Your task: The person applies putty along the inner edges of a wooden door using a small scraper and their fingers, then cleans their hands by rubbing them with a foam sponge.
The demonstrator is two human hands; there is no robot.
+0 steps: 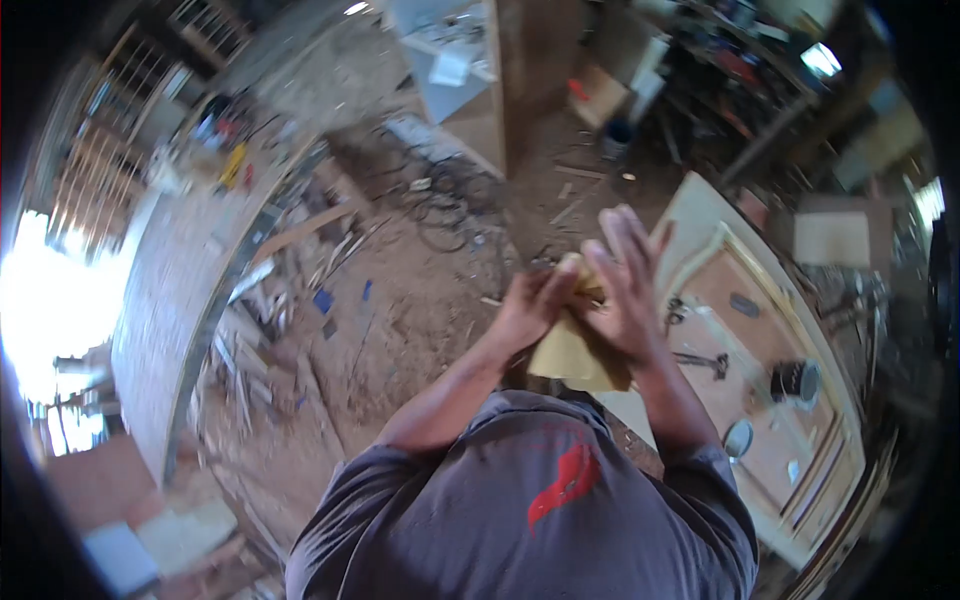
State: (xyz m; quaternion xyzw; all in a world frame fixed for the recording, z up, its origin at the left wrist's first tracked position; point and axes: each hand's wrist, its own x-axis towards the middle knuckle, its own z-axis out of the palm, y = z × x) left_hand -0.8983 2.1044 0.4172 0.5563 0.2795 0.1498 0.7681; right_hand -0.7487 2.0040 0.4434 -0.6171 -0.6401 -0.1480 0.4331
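In front of my chest, my left hand (530, 312) is closed around the upper part of a yellow-tan sheet (578, 358) that looks like sandpaper. The sheet's lower part hangs below the fingers and appears bent. My right hand (628, 295) is against the sheet's right side, its fingers stretched upward and slightly blurred. Part of the sheet is hidden between the two hands. To the right, close to my right forearm, a hammer (712, 362) lies on a framed wooden panel (715, 275).
A dark can (795, 381) and an open tin (738, 438) stand on the panel, near a small grey block (744, 304). Wood scraps (245, 350) litter the dirt floor to the left, beside a large board (165, 320). Cables (440, 215) lie ahead.
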